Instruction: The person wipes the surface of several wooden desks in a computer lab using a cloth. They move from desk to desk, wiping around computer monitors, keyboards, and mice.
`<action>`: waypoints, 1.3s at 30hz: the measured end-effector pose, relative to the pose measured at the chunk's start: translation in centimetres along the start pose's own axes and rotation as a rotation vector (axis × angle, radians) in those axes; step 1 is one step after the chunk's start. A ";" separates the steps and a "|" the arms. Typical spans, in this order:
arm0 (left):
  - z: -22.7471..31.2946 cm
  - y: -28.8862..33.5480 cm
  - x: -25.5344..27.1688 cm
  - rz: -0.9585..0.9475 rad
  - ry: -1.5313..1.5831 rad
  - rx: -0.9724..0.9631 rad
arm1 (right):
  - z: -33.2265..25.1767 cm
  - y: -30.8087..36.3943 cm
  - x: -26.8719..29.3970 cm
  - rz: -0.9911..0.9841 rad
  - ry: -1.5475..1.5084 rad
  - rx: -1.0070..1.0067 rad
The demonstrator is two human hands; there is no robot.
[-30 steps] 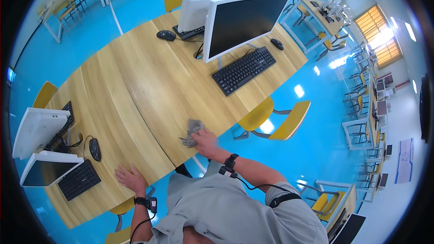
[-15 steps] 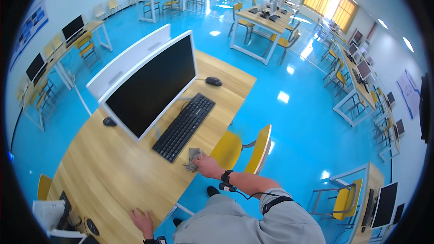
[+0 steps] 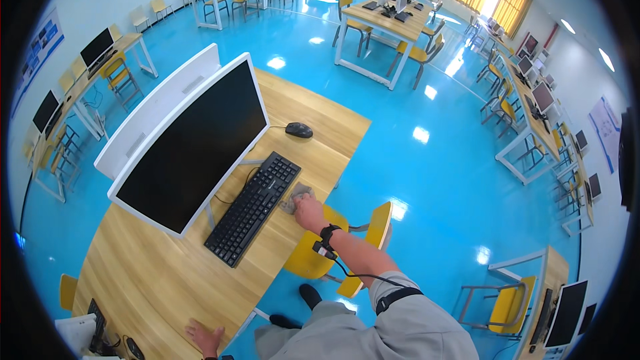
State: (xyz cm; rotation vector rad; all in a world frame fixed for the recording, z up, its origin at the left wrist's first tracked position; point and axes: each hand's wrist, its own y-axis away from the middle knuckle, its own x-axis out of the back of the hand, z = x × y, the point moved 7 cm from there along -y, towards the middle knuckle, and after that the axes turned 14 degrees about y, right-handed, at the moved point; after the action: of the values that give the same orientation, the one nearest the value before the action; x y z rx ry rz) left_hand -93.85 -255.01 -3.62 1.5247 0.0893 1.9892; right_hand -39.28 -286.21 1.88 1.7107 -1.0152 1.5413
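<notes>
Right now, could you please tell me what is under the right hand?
A crumpled grey cloth lies partly under the right hand, on the wooden table beside the black keyboard. Whatever the hand and cloth cover cannot be seen.

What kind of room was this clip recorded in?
Most likely a computer classroom or lab: a monitor and black keyboard stand on the near wooden table, with more computer desks and yellow chairs around the room.

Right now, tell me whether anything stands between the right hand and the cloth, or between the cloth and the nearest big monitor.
Nothing visible separates the right hand from the cloth; they touch. Between the cloth and the monitor, the keyboard lies in the way, just left of the cloth.
</notes>
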 end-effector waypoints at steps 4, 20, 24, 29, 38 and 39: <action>0.2 -0.2 -0.7 -0.024 -0.024 -0.002 | -1.2 0.8 0.0 0.128 0.011 -0.009; 3.0 1.9 1.5 0.040 0.023 0.031 | -19.3 15.6 -0.2 -0.072 -0.158 0.514; 3.6 2.1 2.0 0.034 0.009 0.036 | -23.0 18.6 -1.0 -0.167 -0.165 0.674; 4.0 2.5 2.2 0.045 0.012 0.013 | -24.1 19.8 -2.0 -0.213 -0.218 0.703; 3.8 2.7 2.0 0.065 0.006 -0.042 | -15.1 13.4 0.5 -0.076 -0.218 0.415; 3.8 2.7 2.1 0.068 0.003 -0.047 | -13.8 12.4 0.4 -0.097 -0.192 0.365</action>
State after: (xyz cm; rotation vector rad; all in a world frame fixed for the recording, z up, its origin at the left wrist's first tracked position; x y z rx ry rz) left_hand -91.90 -257.26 0.49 1.5136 -0.0078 2.0319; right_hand -57.04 -281.00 3.48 2.1601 -0.7587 1.5950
